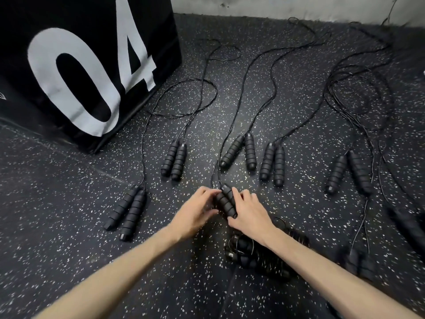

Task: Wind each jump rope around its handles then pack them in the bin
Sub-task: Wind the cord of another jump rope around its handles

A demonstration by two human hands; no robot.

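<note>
Several black jump ropes lie on the speckled rubber floor, each with a pair of ribbed foam handles side by side and thin cords trailing toward the wall. My left hand [197, 209] and my right hand [249, 211] both close around one handle pair [226, 201] at the centre. Its cord [213, 173] runs away from the handles, unwound. Just under my right forearm lies a wound rope bundle [257, 252]. Other pairs rest at the left [126, 211], the upper left [174, 161], the middle [239, 151] and the right [350, 171].
A large black box marked "04" in white [87, 65] stands at the upper left. A pale wall [276, 5] borders the floor at the back. Another handle pair [358, 263] and a blurred dark shape [407, 224] sit at the right. No bin is recognisable.
</note>
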